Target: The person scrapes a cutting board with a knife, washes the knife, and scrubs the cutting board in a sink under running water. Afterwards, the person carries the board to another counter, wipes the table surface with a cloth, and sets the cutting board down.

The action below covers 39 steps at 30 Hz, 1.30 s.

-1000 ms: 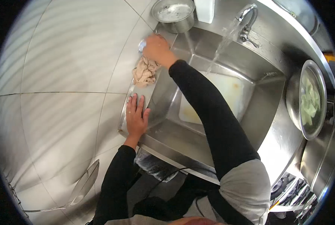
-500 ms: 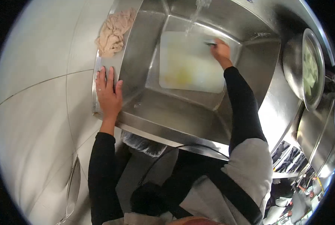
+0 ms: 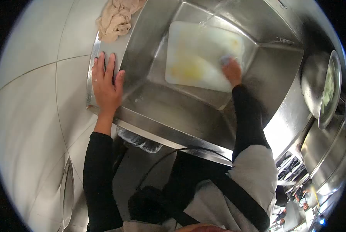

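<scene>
A white cutting board [image 3: 204, 46] with yellow stains lies in the stainless steel sink [image 3: 173, 102]. Over the right part of the board, my right hand [image 3: 233, 72] is closed around a small bluish-grey object [image 3: 225, 60], too blurred to name. My left hand [image 3: 107, 86] rests flat on the sink's left ledge, fingers spread, holding nothing. Just beyond its fingertips a crumpled beige cloth [image 3: 117, 19] sits on the same ledge. A thin stream of water [image 3: 209, 17] falls onto the board's upper part.
Right of the sink stands a metal bowl [image 3: 314, 83] with pale green pieces inside. Nearer me on that side is a large steel vessel [image 3: 322, 149]. White tiles [image 3: 29, 96] cover the surface at left. A dark cable [image 3: 153, 166] hangs below the front rim.
My right hand has swept down the board toward me with the small object. The whole view has shifted slightly; my left hand stays on the ledge.
</scene>
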### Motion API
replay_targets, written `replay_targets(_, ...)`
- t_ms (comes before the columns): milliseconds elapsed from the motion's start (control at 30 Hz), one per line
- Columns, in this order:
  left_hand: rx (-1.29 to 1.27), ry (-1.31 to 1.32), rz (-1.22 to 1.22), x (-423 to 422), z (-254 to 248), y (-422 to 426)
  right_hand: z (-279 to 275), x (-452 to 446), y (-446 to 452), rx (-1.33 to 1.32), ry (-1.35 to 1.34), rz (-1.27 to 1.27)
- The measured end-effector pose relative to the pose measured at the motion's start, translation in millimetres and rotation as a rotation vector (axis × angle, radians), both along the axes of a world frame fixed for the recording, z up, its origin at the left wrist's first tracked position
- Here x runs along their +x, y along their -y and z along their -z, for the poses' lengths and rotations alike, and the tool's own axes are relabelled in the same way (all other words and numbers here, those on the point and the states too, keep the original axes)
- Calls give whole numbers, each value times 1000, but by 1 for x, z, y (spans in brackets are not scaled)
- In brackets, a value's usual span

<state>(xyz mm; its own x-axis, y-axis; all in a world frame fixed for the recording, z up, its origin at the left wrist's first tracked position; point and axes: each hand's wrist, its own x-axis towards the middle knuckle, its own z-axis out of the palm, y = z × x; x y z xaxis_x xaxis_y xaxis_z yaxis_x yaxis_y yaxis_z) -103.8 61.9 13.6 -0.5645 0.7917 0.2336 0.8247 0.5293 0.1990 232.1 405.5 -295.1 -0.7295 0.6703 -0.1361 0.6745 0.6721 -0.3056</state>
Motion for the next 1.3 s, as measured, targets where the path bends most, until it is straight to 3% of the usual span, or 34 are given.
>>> replay_targets(67,-44,25,-3,0,0,0,-1,-31,-59,1,-94,424)
replay_targets(133,-68,24,-5,-1,-4,0,46,-101,-89,99,142,278)
replay_targets(167,-73,22,-2,-1,-4,1,97,-142,-83,467,-107,37)
replay_targets(200,-78,22,3,-1,-3,0,96,-193,-55,267,-174,-4)
replay_targets(267,-66,5,-9,-1,-1,1,56,-248,46,219,-167,-125)
replay_targets(300,-63,5,-4,-1,-2,1,-6,-233,91,95,-74,-167)
replay_targets(367,-61,8,10,-1,-2,1,-29,-154,131,127,-218,-417)
replay_targets(433,-41,13,8,0,0,2,-30,-55,103,103,-565,-414)
replay_targets(467,-67,10,-7,2,-3,0,-53,-26,86,-32,-145,-168)
replay_targets(533,-51,37,0,4,-3,-2,-73,-2,47,-152,161,88)
replay_targets(600,-44,21,10,2,-8,0,-82,-43,-1,-239,-71,52)
replay_targets(667,-55,-19,14,1,-3,4,-144,-132,-34,-356,-212,62)
replay_targets(733,-89,-30,-24,8,-9,0,-240,-187,-48,-466,-314,-182)
replay_targets(800,-97,-20,-34,11,-13,-1,-261,-215,-65,-379,-240,-284)
replay_targets(900,-79,-10,-34,15,-20,-1,-252,-247,-93,-840,-551,-39)
replay_targets(967,-79,-1,-42,15,-22,0,-276,-240,-91,-83,-568,-316)
replay_targets(1067,-80,7,-32,14,-22,1,-301,-225,-97,32,-513,-379)
replay_targets(1300,-49,-36,-14,12,-16,4,-402,-174,-46,-71,-653,-18)
